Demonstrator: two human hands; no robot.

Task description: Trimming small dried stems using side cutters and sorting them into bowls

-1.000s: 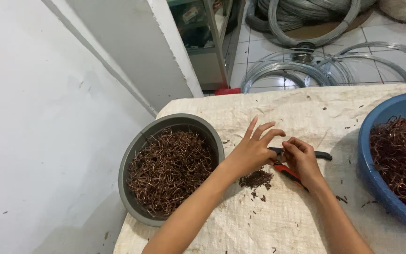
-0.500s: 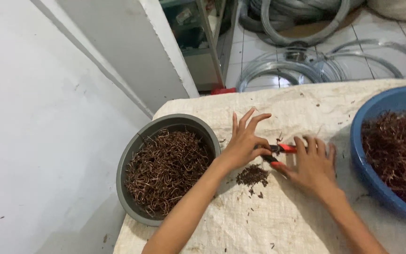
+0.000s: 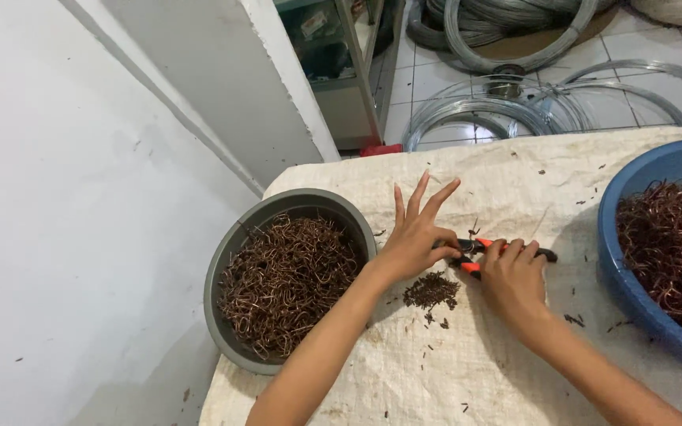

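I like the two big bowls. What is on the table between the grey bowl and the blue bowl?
In the head view, between the grey bowl and the blue bowl are the left hand, the right hand gripping orange-handled pliers, and a small pile of dark bits.

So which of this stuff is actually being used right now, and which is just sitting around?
In use: left hand, right hand, red-handled pliers, small pile of dark clippings, grey basin of copper-coloured wire pieces, blue basin of wire pieces, woven sack cover.

Lying about: coils of grey wire on the floor, shelf unit.
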